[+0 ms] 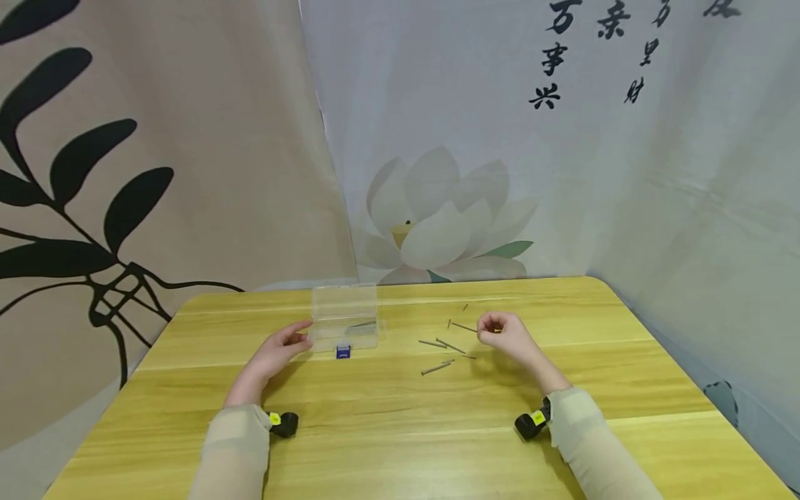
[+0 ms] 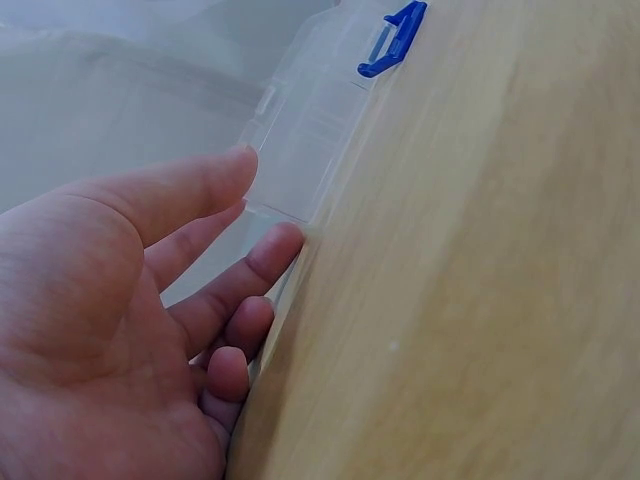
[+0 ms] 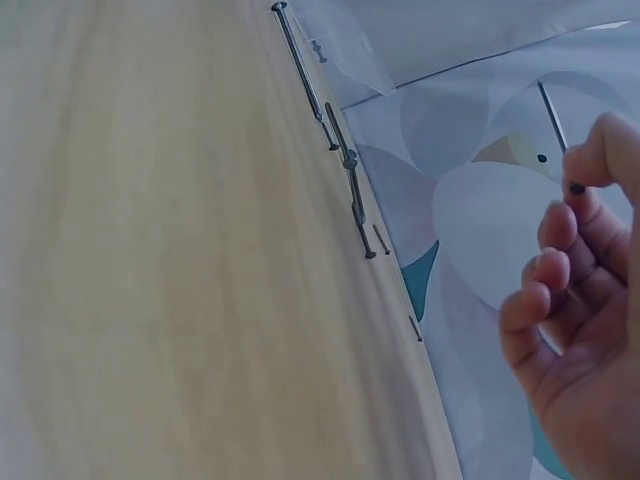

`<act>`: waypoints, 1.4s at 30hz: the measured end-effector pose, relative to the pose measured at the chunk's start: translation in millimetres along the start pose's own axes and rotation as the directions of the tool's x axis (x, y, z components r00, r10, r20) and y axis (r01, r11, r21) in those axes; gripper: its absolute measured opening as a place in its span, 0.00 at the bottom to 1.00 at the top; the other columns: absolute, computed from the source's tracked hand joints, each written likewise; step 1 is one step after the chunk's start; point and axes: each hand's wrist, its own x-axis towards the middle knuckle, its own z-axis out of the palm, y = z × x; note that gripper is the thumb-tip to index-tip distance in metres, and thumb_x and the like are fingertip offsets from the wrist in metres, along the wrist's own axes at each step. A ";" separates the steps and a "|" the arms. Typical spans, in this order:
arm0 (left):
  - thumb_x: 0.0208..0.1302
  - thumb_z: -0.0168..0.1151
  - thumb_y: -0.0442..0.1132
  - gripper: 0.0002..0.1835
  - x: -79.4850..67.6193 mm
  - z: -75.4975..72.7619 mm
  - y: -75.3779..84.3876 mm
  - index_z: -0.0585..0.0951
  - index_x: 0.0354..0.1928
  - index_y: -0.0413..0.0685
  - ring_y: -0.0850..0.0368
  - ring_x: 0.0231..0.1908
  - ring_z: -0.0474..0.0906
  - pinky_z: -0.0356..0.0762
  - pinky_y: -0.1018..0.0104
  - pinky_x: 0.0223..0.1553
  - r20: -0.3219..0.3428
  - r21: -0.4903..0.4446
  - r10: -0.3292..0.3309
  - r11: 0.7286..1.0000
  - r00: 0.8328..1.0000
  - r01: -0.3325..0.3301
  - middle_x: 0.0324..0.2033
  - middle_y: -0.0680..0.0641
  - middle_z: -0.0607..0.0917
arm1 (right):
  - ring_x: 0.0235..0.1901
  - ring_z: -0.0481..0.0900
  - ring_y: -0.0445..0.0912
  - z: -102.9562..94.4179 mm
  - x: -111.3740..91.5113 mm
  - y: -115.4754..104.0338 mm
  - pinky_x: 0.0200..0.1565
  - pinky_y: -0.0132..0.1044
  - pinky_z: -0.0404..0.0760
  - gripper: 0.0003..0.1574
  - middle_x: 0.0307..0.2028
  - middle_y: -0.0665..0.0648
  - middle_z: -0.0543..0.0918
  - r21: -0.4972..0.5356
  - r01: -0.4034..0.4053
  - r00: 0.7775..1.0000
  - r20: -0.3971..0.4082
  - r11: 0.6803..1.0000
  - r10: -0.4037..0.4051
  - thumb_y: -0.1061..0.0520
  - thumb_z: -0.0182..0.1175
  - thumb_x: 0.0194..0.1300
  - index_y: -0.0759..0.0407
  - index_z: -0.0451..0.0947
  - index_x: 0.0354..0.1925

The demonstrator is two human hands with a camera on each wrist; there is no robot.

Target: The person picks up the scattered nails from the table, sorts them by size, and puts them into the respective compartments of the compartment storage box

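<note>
Box (image 1: pixel 325 340), clear plastic, lid (image 1: pixel 344 300) open at its far side, blue latch (image 1: pixel 343 352) at its near edge; stands on a wood-grain table (image 1: pixel 375 430). Contents: at least one slim nail (image 1: pixel 361 324); full count unclear through the plastic. Left hand (image 1: pixel 282 351): at the box's left side, fingers loosely bent and parted, thumb and fingertips at its edge, apparently steadying it, not clasped round it. Right hand (image 1: pixel 507 336): well to the right of the box, thumb and forefinger pinching one held nail (image 1: pixel 464 327), its shaft pointing toward the box. Loose nails (image 1: pixel 435 369): several, long and short, scattered to the right of the box. Progress, as judged: partway, probably early; a little is boxed, one nail is in hand, most lie outside; box not yet closed.
</note>
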 end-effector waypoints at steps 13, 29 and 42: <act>0.71 0.57 0.40 0.29 -0.6 -0.5 -1.4 0.64 0.71 0.41 0.44 0.53 0.69 0.68 0.50 0.53 -0.007 0.013 0.006 1.000 1.000 -0.006 0.54 0.37 0.74 | 0.30 0.69 0.47 39.3 58.1 12.9 0.33 0.38 0.69 0.02 0.29 0.53 0.77 -0.011 -0.019 0.997 0.068 1.000 0.020 0.63 0.60 0.59 0.61 0.79 0.33; 0.71 0.57 0.39 0.28 -0.5 0.9 0.2 0.65 0.71 0.42 0.43 0.55 0.70 0.67 0.48 0.56 -0.034 -0.012 0.007 1.000 0.999 -0.007 0.54 0.37 0.76 | 0.21 0.66 0.42 131.1 127.9 -6.6 0.27 0.34 0.68 0.04 0.28 0.51 0.80 -0.126 0.041 0.979 0.204 0.991 -0.015 0.62 0.61 0.60 0.58 0.82 0.29; 0.71 0.58 0.39 0.28 -0.3 0.8 -2.8 0.66 0.70 0.44 0.45 0.54 0.70 0.68 0.48 0.55 -0.042 -0.020 -0.001 1.000 0.999 0.000 0.53 0.39 0.76 | 0.20 0.69 0.39 163.9 139.8 -7.4 0.28 0.30 0.69 0.04 0.21 0.48 0.79 -0.245 0.054 0.960 0.280 0.968 0.018 0.62 0.64 0.59 0.60 0.83 0.28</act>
